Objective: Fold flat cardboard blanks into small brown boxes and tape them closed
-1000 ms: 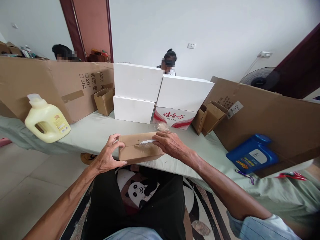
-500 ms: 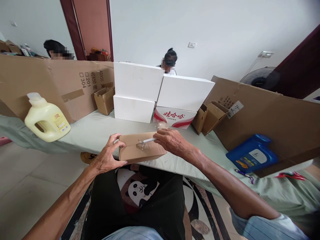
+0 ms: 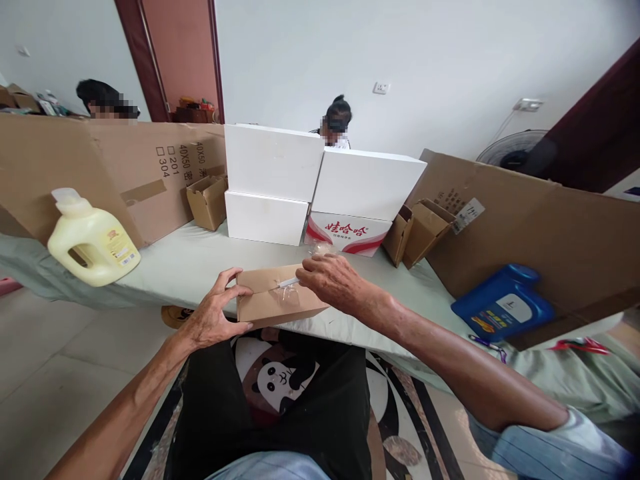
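Mid-frame, my right hand (image 3: 330,277) edged left, pinching the tool (image 3: 289,283), film (image 3: 289,297) seemingly loosening; spread left hand (image 3: 216,310) grips the box (image 3: 260,307).

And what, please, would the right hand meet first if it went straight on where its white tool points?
Probably the left hand, whose fingers grip the end of the cardboard box ahead, but how high the white tool sits is unclear.
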